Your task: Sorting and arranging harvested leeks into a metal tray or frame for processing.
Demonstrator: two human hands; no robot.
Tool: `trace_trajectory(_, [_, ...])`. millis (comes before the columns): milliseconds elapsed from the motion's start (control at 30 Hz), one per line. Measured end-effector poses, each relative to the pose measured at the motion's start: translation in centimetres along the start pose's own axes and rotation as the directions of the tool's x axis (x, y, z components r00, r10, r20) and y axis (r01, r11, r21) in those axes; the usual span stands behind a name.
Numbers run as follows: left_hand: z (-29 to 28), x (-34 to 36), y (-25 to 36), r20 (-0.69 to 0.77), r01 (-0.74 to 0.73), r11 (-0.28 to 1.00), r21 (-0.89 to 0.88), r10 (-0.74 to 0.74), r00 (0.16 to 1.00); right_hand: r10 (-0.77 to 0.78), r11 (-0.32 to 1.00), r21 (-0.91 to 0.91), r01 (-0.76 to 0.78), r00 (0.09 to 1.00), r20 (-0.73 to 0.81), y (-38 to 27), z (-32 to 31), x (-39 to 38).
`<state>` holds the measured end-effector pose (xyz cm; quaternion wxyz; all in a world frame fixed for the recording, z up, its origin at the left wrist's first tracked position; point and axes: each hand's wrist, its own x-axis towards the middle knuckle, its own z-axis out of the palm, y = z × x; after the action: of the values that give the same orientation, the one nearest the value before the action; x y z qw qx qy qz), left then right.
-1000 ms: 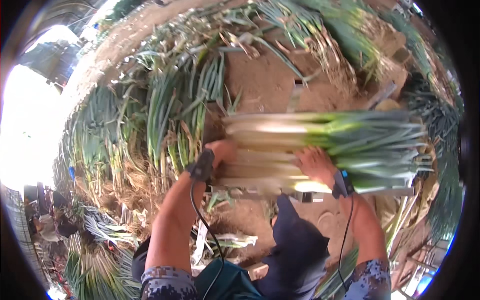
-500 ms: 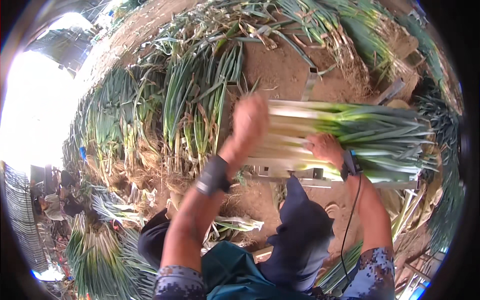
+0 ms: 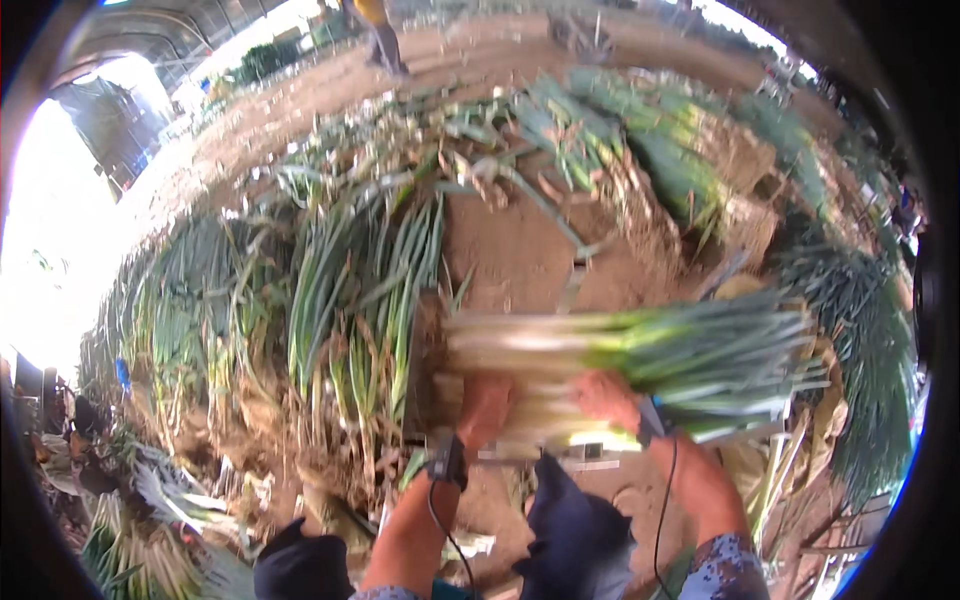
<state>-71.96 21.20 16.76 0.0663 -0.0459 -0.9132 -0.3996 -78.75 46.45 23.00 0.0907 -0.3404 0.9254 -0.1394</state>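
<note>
A wide layer of trimmed green onions [image 3: 690, 345] lies across a low metal stand [image 3: 590, 460] in front of me, white stalks to the left and leaves to the right. My left hand [image 3: 487, 405] rests over the near side of the white stalks, close to their left end; motion blurs its fingers, so I cannot tell whether they grip. Beside it on the right, my right hand [image 3: 605, 397] has its fingers curled onto the stalks near where they turn green. Both wrists wear dark bands with cables.
Untrimmed green onions [image 3: 340, 290] with dry leaves and roots stand piled at left. Further bunches [image 3: 640, 180] lie beyond the stand, and dark green leaves [image 3: 870, 350] crowd the right side. Loose scraps [image 3: 190, 500] cover the lower left. A person [image 3: 378, 35] stands far off.
My left hand has come down from above the far left end onto the nearer part of the stalks. The right hand stays on the layer. My view has tilted up, showing more ground beyond.
</note>
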Motion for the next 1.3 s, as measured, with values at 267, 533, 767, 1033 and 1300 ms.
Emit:
trace_trajectory(267, [0.5,-0.4,-0.5,-0.065,-0.131,0.919,0.371,0.166,0.984,-0.031,0.998,-0.059,0.010,0.930,-0.366,1.1,-0.4,5.5])
trace_trajectory(533, [1.0,-0.8,-1.1,-0.013,-0.028,0.946,0.323,0.034,0.999,-0.132,0.985,0.069,0.157,0.951,-0.281,3.1,-2.0,4.4])
trace_trajectory(767, [0.8,-1.1,-0.1,-0.156,-0.123,0.942,0.312,0.179,0.971,-0.037,0.997,0.073,0.039,0.999,-0.033,3.2,2.5,3.2])
trace_trajectory(1033, [0.2,-0.9,0.4,-0.114,-0.110,0.927,0.358,0.160,0.981,0.140,0.969,0.187,-0.161,0.982,0.125,0.7,2.9,3.8])
trace_trajectory(1300, [-0.2,-1.4,0.8,-0.256,-0.090,0.930,0.357,0.189,0.948,0.070,0.970,0.232,-0.071,0.997,0.011,1.6,5.3,3.4])
